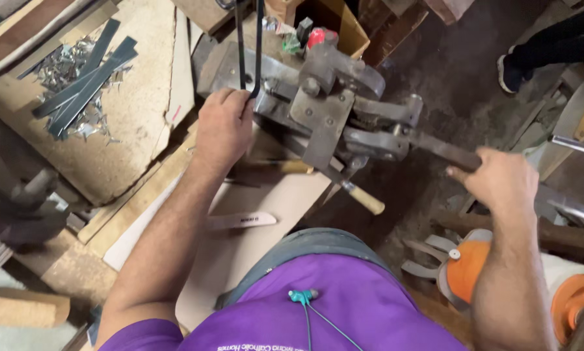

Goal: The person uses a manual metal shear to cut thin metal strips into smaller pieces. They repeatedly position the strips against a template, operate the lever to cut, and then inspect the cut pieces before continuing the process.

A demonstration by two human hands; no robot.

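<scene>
A thin dark metal rod (258, 45), bent into a narrow U shape, is gripped by the left hand (224, 127), whose fingers are closed around its lower bend. From the hand the rod's two legs run straight up and away, out of the top of the view. Just to the right of this hand, touching the rod's bend, a heavy grey lever shear (331, 110) is mounted on the bench.

The long dark lever handle (445, 151) of the shear is clasped by the right hand (497, 182), with the fingers wrapped over its outer end; the handle runs from this hand leftward and slightly up to the machine's pivot. The rod therefore lies well to the left of the right hand, with the body of the shear between them.

Below the left hand, near the wrist and forearm, a wooden-handled tool (357, 195) and a flat pale strip (240, 221) are seen on a light board. Well to the left of the left hand, dark flat metal strips (87, 78) are laid on a scatter of shiny offcuts. An orange and white device (474, 270) stands just below the right forearm.
</scene>
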